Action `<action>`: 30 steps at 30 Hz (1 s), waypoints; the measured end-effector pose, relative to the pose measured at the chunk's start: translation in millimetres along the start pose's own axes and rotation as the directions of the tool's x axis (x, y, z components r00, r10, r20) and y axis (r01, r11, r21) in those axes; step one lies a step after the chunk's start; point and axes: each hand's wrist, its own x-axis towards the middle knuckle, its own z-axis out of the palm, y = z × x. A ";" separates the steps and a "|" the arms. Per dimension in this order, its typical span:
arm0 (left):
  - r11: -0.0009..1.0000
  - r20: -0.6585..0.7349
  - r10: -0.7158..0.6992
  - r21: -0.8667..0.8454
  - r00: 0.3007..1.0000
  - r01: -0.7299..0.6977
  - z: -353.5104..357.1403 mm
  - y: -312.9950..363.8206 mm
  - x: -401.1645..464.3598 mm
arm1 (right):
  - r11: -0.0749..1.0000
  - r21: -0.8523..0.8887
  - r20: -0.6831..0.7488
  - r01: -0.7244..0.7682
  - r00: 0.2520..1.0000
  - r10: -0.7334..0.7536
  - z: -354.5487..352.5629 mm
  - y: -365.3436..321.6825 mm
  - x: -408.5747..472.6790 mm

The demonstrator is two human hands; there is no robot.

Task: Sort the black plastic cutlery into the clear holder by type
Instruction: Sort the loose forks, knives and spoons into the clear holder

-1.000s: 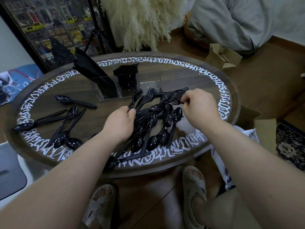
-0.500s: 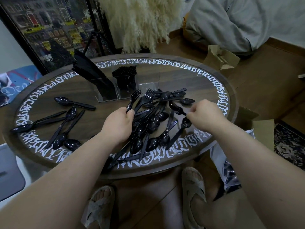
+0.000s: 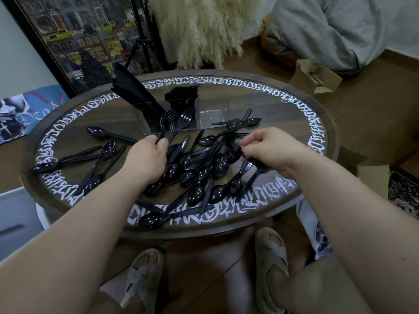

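A heap of black plastic spoons (image 3: 199,173) and other cutlery lies in the middle of the round table (image 3: 313,123). My left hand (image 3: 147,159) grips two black forks (image 3: 179,120) by their handles, tines pointing up toward the clear holder (image 3: 213,114). The holder stands at the back with knives (image 3: 133,91) in its left compartment and forks (image 3: 181,96) in the middle one; the right compartment looks bare. My right hand (image 3: 269,150) pinches black cutlery at the heap's right side; which piece it holds is blurred.
Several loose spoons (image 3: 99,159) lie on the table's left. A framed picture (image 3: 79,37) and a tripod lean behind the table. Cardboard boxes (image 3: 315,75) sit on the floor to the right, a plastic bag (image 3: 317,236) by my right knee.
My right hand moved back over the heap's right side and took hold of cutlery. The spoons in the heap shifted. My left hand kept its forks.
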 end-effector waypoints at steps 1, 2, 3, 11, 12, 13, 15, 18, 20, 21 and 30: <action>1.000 -0.008 -0.004 0.009 1.000 0.004 -2.6 -1.3 -0.8 | 0.999 0.045 0.043 -0.004 0.999 0.002 4.8 -3.1 -0.9; 1.000 -0.016 -0.008 0.014 1.000 0.008 -5.4 -3.0 -1.4 | 0.996 0.088 0.079 -0.013 0.997 0.006 9.6 -6.7 -2.1; 1.000 -0.024 -0.012 0.019 1.000 0.012 -8.1 -5.2 -1.7 | 0.991 0.128 0.111 -0.027 0.994 0.013 14.2 -9.9 -2.9; 0.997 -0.048 -0.025 0.070 0.999 0.028 -29.8 -22.7 -6.2 | 0.952 0.302 0.115 -0.040 0.993 0.005 39.4 -23.1 3.2; 0.997 -0.050 -0.022 0.071 0.999 0.025 -31.9 -25.1 -7.2 | 0.945 0.325 0.104 -0.039 0.995 0.005 42.6 -24.2 4.5; 0.997 -0.051 -0.018 0.071 0.999 0.022 -33.8 -27.4 -8.2 | 0.935 0.352 0.101 -0.041 0.995 0.006 45.7 -25.2 5.8; 0.998 -0.047 -0.020 0.066 0.999 0.023 -36.7 -31.5 -10.3 | 0.913 0.406 0.101 -0.049 0.995 0.008 52.1 -26.9 8.6; 0.998 -0.038 -0.027 0.054 0.999 0.029 -40.0 -35.3 -13.3 | 0.906 0.423 0.087 -0.026 0.996 -0.012 60.2 -30.5 12.3; 0.998 -0.034 -0.024 0.052 0.999 0.026 -41.9 -37.5 -14.0 | 0.916 0.401 0.118 -0.028 0.993 -0.022 65.4 -33.7 13.8; 0.998 -0.032 -0.022 0.051 0.999 0.024 -42.8 -38.4 -14.3 | 0.924 0.381 0.132 -0.030 0.991 -0.022 68.3 -35.3 14.0; 0.999 0.041 0.013 0.043 0.999 -0.015 -40.1 -35.3 -19.0 | 0.896 0.436 0.007 0.085 0.995 -0.098 85.6 -45.3 17.6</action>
